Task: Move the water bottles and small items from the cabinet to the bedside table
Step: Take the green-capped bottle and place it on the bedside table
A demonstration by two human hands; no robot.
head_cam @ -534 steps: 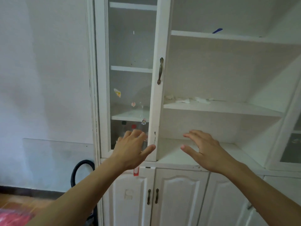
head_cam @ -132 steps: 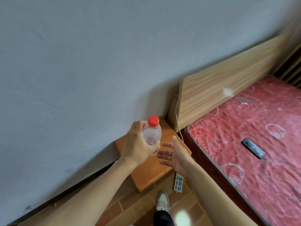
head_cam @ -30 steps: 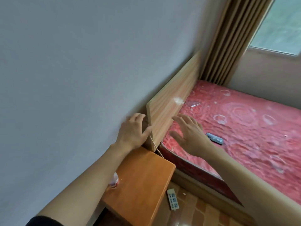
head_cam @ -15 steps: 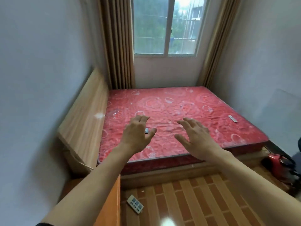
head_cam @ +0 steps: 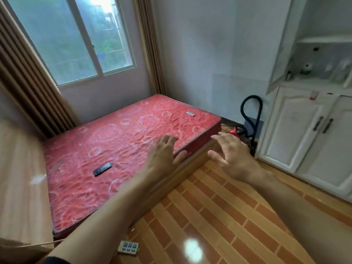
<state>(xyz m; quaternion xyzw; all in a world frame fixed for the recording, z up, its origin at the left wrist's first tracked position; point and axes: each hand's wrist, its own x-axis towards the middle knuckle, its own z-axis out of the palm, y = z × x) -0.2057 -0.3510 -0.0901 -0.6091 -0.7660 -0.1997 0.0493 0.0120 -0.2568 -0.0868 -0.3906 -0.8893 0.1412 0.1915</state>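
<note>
Head view: both hands, left (head_cam: 163, 157) and right (head_cam: 233, 157), spread empty, cabinet (head_cam: 304, 130) off to their right.

Home bedroom, red mattress (head_cam: 122, 149), curtained window (head_cam: 80, 39), white cabinet (head_cam: 308, 121), tiled floor (head_cam: 219, 216)

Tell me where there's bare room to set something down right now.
Both hands empty: left hand, right hand. Widest free patch: red mattress between the dark phone and the white remote. The tiled floor is bare. The cabinet shelf is crowded.
</note>
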